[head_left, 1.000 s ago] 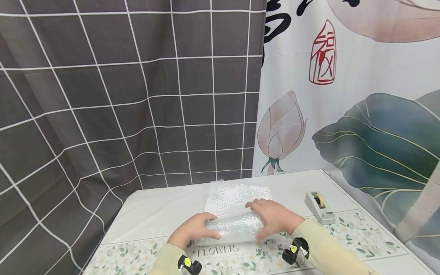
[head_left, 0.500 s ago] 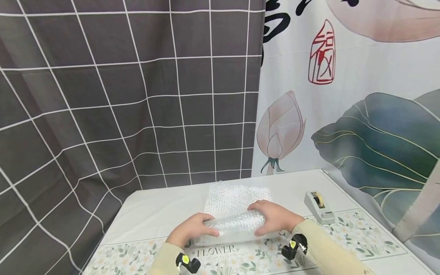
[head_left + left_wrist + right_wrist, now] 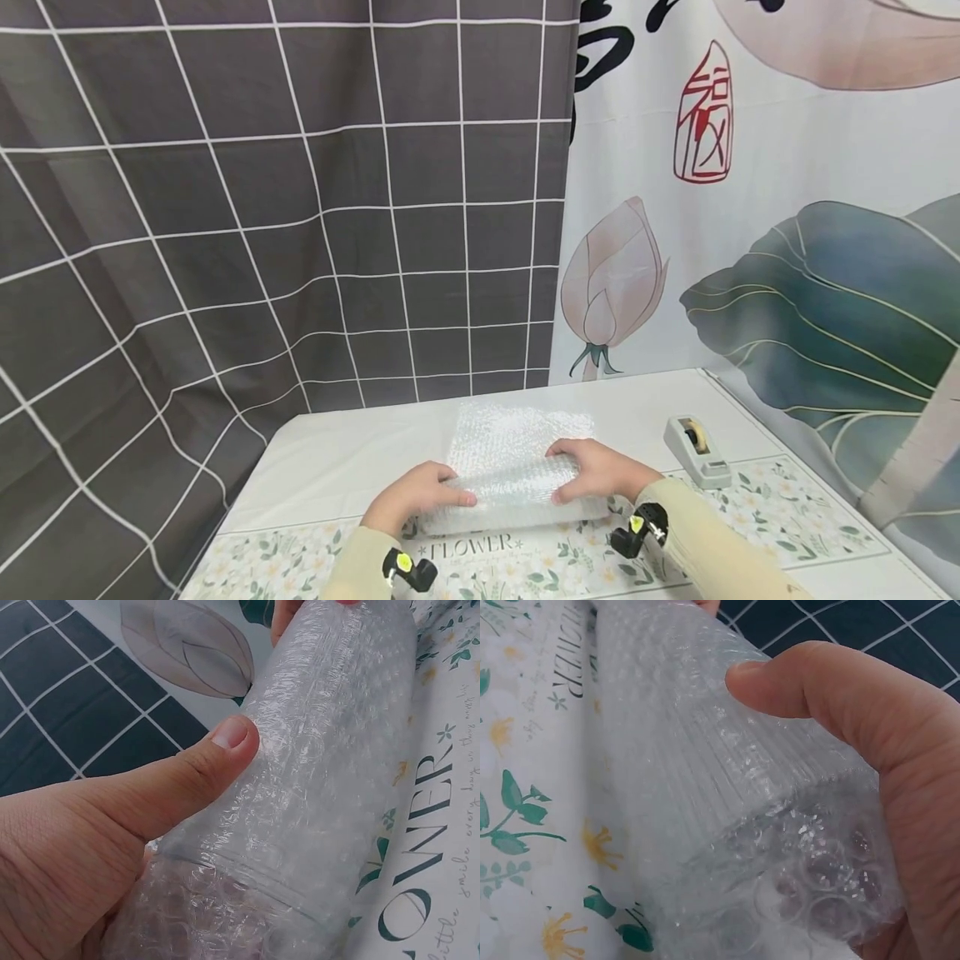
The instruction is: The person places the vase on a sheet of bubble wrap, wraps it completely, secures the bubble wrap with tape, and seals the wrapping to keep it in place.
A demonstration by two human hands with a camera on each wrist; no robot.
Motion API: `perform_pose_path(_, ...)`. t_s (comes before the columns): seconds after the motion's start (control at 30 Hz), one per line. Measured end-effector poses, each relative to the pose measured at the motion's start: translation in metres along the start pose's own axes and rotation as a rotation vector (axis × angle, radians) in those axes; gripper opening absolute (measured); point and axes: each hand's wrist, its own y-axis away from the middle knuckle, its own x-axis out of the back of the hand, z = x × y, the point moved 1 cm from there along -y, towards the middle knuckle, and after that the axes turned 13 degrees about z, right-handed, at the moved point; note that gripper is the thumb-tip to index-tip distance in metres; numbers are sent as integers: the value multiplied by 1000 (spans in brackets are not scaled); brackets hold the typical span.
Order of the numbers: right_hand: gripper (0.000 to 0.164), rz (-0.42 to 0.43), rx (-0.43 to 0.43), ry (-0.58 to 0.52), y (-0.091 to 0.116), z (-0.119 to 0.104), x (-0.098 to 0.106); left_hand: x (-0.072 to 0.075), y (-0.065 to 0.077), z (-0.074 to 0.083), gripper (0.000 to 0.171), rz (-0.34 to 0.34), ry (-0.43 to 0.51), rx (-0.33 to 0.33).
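A sheet of clear bubble wrap (image 3: pixel 517 429) lies on the table, its near part rolled into a thick tube. My left hand (image 3: pixel 420 497) grips the tube's left end, and my right hand (image 3: pixel 603 469) holds its right end. In the left wrist view, the left thumb (image 3: pixel 187 776) presses on the bubble wrap (image 3: pixel 300 765); that hand's other fingers are mostly hidden. The right wrist view has the right thumb (image 3: pixel 795 679) on top of the tube, with large round bubbles showing at the bubble wrap's (image 3: pixel 682 772) end. Whether something is inside cannot be made out.
A white tape dispenser (image 3: pixel 697 454) with a yellowish roll stands to the right of the bubble wrap. The white tablecloth (image 3: pixel 337 467) carries a flower-print band. A dark grid curtain (image 3: pixel 420 250) and a white printed curtain (image 3: pixel 630 167) hang behind the table.
The right hand has shifted slightly right along the tube, and both thumbs have moved a little. The rolled part looks slightly changed in shape. The tape dispenser stays put.
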Motion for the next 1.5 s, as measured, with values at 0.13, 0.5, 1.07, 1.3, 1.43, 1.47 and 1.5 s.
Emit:
perform_pose_path(0.13, 66, -35, -54, -23, -2, 0, 1, 3, 2, 1, 46, -6, -8, 1)
perform_pose_path(0.5, 56, -139, -164, -142, -8, 5, 0, 4, 1, -2, 63, 58, -89, -1)
perform_pose_path(1.07, 66, -173, -408, -192, -13, 15, 3, -29, 10, 34, 79, 264, -415, -448)
perform_pose_path(1.3, 71, -177, -428, -187, -13, 15, 3, -33, 10, 38, 86, 241, -464, -444)
perform_pose_path(1.43, 76, -185, -412, -167, -15, 13, 4, -34, 11, 37, 84, 219, -476, -441)
perform_pose_path(1.47, 75, -186, -392, -162, -16, 12, 4, -33, 11, 37, 83, 217, -476, -439)
perform_pose_path(1.5, 76, -183, -371, -144, -17, 12, 5, -33, 11, 36, 83, 215, -477, -436)
